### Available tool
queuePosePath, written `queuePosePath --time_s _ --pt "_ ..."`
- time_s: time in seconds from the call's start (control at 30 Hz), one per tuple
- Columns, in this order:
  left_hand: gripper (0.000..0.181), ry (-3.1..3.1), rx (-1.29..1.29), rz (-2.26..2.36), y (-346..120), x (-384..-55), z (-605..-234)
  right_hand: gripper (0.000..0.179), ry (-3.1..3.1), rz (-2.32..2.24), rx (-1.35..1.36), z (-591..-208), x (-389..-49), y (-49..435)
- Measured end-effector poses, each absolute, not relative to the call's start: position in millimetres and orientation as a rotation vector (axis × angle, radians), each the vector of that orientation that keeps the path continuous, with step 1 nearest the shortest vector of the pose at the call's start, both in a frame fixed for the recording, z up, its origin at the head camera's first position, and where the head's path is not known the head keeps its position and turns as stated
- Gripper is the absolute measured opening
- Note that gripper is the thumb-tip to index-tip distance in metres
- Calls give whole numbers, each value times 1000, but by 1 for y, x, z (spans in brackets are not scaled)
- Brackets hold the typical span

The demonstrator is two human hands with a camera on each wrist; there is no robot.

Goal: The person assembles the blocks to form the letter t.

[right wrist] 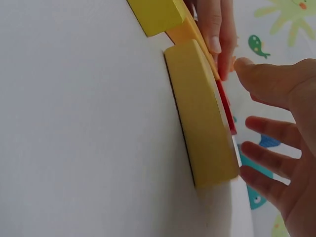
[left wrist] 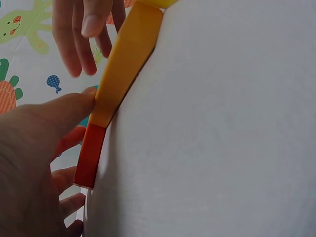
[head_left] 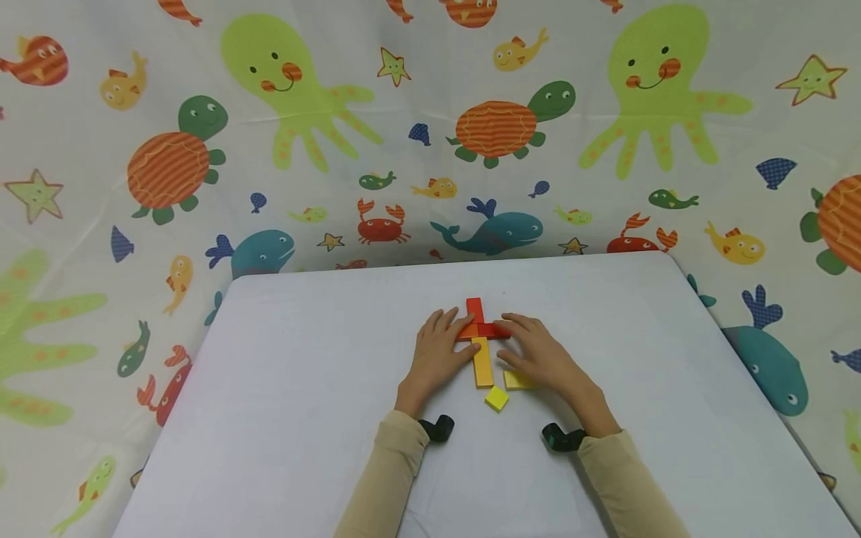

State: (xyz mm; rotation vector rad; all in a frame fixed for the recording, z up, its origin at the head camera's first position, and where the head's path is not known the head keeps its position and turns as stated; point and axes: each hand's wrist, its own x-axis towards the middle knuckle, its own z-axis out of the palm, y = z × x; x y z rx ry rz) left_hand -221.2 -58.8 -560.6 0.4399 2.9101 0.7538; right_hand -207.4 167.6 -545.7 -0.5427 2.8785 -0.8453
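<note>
Several wooden blocks lie flat in a cross-like shape at mid-table in the head view. A red block (head_left: 474,309) forms the top, an orange block (head_left: 467,333) and another red block (head_left: 498,331) make the side arms, and a long yellow-orange block (head_left: 482,365) is the stem. My left hand (head_left: 436,360) lies along the left side, its thumb against the stem and its fingers beside the orange block. My right hand (head_left: 543,357) is spread on the right, index fingertip at the red arm's end. Its palm partly hides a pale yellow block (right wrist: 201,116).
Just below the stem sits a bright yellow cube (head_left: 497,398), turned at an angle. A white cloth covers the table (head_left: 303,403). Behind and beside it hangs a curtain (head_left: 417,67) printed with sea animals. Dark wrist cameras (head_left: 440,428) are strapped below both hands.
</note>
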Motion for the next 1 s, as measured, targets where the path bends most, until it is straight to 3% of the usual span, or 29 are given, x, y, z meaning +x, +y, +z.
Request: queuePosePath --time_s 0.47,1.0 --pt "67 2911 434 738 -59 -221 -563 41 2801 -912 -578 -542 -176 189" --pt "69 2917 446 741 -60 -224 -565 41 2725 -844 -663 -548 -171 196"
